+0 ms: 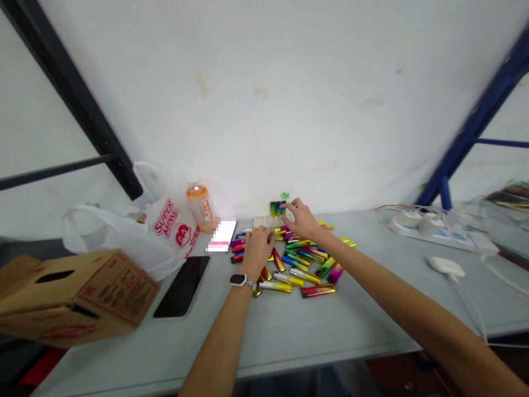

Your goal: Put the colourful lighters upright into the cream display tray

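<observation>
Head shows hands (258, 247), lighters (288, 280), bag (159, 242) reading "SUPER MING".

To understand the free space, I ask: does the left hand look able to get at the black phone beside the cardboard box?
Probably yes: the black phone lies uncovered on the table, and nothing visible stands between it and the left hand.

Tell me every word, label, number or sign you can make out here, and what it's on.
"SUPER MING": white plastic bag, in red; other red characters there are too blurred to read.
Bottle: lettering on its orange label is too small.
Cardboard box: red print, too blurred.
Lit screen: pixelated, unreadable.
Wall: green mark, illegible.
Shiny coloured sticks: no readable text.
</observation>
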Available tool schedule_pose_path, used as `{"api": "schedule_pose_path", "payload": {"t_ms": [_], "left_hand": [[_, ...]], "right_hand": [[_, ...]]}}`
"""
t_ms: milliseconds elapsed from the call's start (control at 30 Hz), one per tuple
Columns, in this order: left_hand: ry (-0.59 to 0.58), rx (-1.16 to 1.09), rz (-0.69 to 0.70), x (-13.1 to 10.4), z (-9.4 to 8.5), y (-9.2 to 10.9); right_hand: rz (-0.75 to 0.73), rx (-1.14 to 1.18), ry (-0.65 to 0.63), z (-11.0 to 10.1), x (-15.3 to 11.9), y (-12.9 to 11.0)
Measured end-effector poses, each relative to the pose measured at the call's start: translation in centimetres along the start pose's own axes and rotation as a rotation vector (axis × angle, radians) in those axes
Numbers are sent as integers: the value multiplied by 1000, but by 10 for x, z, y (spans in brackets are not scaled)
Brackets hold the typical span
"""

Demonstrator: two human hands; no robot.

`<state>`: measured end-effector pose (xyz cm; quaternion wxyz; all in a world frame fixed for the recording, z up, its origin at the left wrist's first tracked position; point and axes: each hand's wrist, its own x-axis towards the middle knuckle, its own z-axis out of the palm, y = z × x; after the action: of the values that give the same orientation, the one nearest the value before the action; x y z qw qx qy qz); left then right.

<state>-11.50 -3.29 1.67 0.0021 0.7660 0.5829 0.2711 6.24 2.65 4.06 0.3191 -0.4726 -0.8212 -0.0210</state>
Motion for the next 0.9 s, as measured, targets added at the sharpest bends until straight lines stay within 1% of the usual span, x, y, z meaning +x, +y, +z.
{"api": "schedule_pose_path", "payload": {"t_ms": [133, 233, 300, 400, 467, 533, 600, 700, 800, 900], "left_hand": [[167, -390, 49, 1, -3, 10], [247, -633, 48, -4, -4, 24], [283, -706, 38, -9, -4, 33], [314, -702, 55, -15, -5, 41], [324, -648, 99, -17, -6, 41], [325, -605, 135, -19, -9, 36], [313, -587, 138, -20, -12, 28], [267, -548, 121, -20, -15, 18], [244, -530, 122, -19, -15, 15], [233, -528, 154, -19, -12, 17]], "right_hand": [[9, 296, 36, -12, -34, -13], [41, 586, -12, -13, -52, -23], [84, 741, -47, -9, -59, -30], [165, 877, -27, -1, -63, -37], [250, 957, 24, 2, -65, -39], [338, 1010, 69, 3, -67, -39], [396, 989, 113, 3, -69, -36], [440, 870, 192, 5, -72, -30], [472, 782, 266, 7, -74, -29], [439, 847, 277, 6, -75, -32]]}}
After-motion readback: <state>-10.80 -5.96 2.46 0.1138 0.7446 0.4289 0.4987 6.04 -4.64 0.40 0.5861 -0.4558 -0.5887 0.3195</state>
